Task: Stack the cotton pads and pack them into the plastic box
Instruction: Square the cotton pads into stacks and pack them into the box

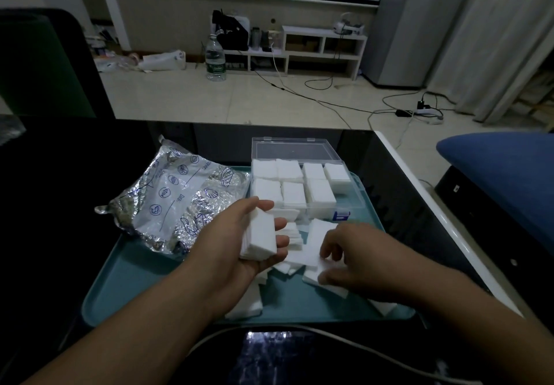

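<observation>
Both forearms reach forward over the near edge of a teal tray (126, 288) that sits on the dark desk (60, 174). The left hand (248, 234) is turned palm up above the middle of the tray, fingers curled loosely upward round a neat stack of cotton pads (262, 236), the thumb lying along the stack's far side and the fingertips showing past its right edge. The right hand (350, 255) hovers palm down just right of that stack, wrist bent, fingers curled and pinching the edge of a few loose cotton pads (311, 252) that lie scattered on the tray beneath it; more loose pads spill toward the tray's near edge. The clear plastic box (302, 174) stands on the far side of the tray with its lid tipped open behind it, its compartments holding several stacks of pads. A crumpled silver foil bag (180, 201) printed with blue symbols lies on the far left part of the tray. A pale cable (329, 338) runs across the desk just in front of the tray.
</observation>
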Demonstrator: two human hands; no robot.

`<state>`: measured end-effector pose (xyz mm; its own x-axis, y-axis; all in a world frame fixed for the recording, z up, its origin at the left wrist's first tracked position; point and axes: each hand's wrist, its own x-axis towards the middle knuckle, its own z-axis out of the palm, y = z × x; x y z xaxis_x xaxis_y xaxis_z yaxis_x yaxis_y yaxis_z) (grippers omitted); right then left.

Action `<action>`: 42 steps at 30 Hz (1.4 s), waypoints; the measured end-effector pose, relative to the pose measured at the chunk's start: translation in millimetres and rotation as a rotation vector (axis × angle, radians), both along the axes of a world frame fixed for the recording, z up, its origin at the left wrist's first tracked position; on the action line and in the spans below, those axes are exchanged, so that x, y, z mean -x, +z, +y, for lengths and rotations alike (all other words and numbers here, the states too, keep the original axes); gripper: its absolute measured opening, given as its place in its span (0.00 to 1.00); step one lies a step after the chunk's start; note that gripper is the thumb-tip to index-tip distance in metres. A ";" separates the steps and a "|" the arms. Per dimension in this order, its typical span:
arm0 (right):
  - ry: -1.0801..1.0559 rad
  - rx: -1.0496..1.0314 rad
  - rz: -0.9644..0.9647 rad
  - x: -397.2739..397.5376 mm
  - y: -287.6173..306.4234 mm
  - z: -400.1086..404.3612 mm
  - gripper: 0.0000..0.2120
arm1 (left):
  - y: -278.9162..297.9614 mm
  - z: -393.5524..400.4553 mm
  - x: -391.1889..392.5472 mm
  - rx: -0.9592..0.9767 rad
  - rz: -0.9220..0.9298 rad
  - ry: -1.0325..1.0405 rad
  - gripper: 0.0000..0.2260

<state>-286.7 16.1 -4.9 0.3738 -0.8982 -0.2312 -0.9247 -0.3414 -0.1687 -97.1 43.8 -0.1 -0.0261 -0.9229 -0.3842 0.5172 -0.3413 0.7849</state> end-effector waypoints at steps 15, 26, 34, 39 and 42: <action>-0.170 -0.154 -0.238 -2.2 5.2 -4.4 0.06 | 0.1 0.6 0.7 -0.006 0.014 -0.006 0.11; -0.489 -0.453 -0.978 15.7 41.6 -5.8 0.10 | -1.0 -0.7 -1.8 -0.012 0.032 -0.010 0.13; -0.402 -0.488 -1.189 -8.9 37.3 8.3 0.09 | -0.7 1.3 7.3 -0.011 0.113 -0.137 0.18; -0.374 -0.266 -1.204 -24.5 26.9 12.6 0.07 | -1.2 4.6 9.9 0.031 0.136 -0.193 0.17; -0.364 -0.212 -1.199 -29.0 24.1 15.2 0.06 | -0.8 5.9 10.7 0.056 0.133 -0.205 0.16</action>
